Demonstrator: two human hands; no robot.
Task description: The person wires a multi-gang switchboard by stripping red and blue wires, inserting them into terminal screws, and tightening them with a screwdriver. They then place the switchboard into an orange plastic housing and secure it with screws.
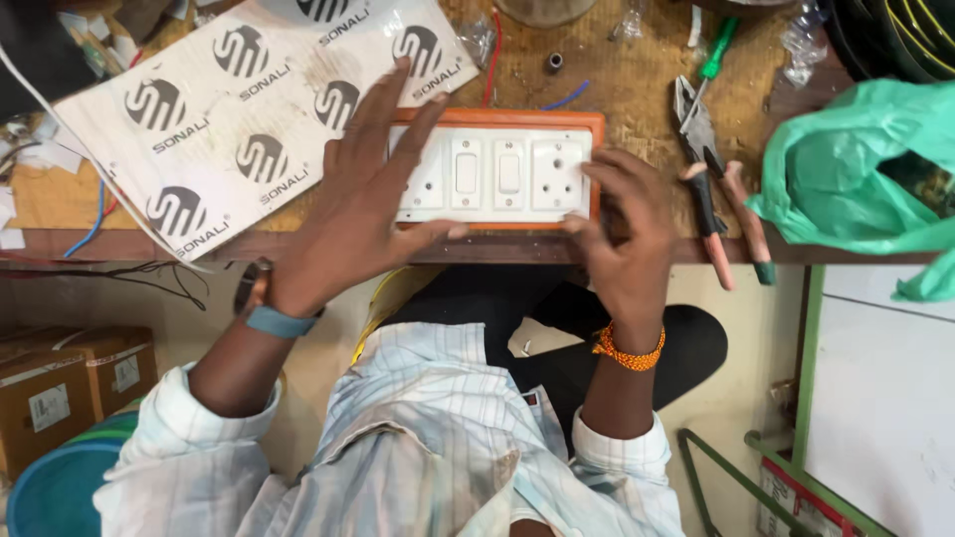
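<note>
Fingers of the left hand are spread flat over the left end of the white switch plate, its thumb lying along the plate's near edge; fingers of the right hand are curled against the plate's near right corner, gripping nothing I can make out. The plate sits in an orange board box at the near edge of the wooden workbench, between the two hands and under their fingertips. Set so close to that edge, a hard push toward the body could slide the box off, I judge. Uneven pressure from one hand could tilt the plate in its frame. Combination pliers lie to the right beside a green plastic bag; a printed white sheet lies toward the far left corner.
</note>
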